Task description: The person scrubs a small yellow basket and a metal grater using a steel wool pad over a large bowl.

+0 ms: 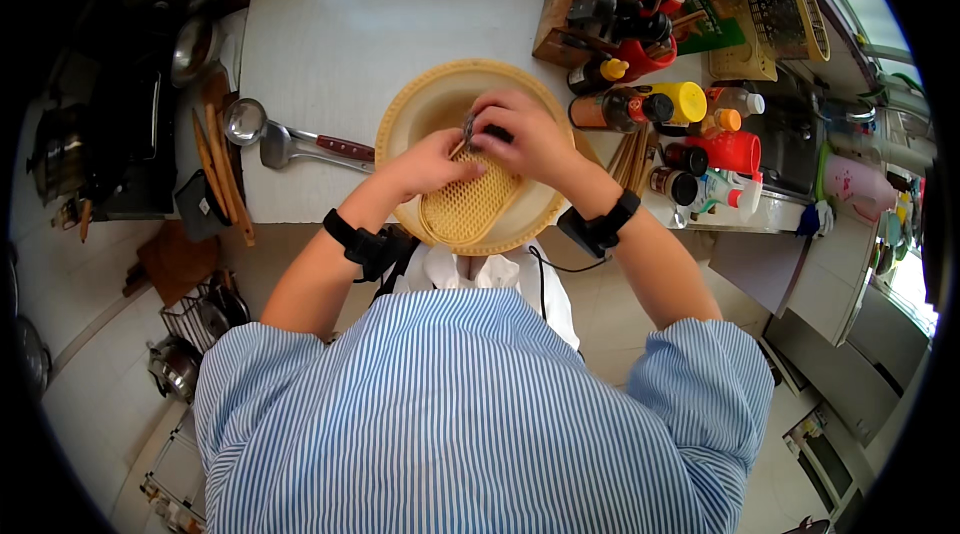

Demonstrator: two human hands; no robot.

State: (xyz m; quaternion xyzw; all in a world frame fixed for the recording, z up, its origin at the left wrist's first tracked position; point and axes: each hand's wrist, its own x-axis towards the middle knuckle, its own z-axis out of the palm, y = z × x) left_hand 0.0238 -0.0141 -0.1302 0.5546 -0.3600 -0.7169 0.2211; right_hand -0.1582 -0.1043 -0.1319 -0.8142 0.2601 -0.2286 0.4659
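Note:
Over a cream basin (pixel 405 87) with a beaded yellow rim, both my hands meet at a yellow oval piece of open mesh (pixel 476 196). Its lower rounded end reaches the front of the basin. My left hand (pixel 439 165) grips the upper left of the mesh, thumb lying across its face. A small dark grey item (pixel 470 130) is pinched in the fingers of my right hand (pixel 517 132), at the top end of the mesh. A black patch shows between those fingers. I cannot tell what the dark item is.
Left of the basin lie a metal ladle (pixel 245 121) and a metal spatula (pixel 277 147). Bottles and jars crowd the right, including a dark sauce bottle (pixel 619 110), before a wooden knife block (pixel 559 16). A stove (pixel 127 136) stands left, a sink (pixel 791 132) right.

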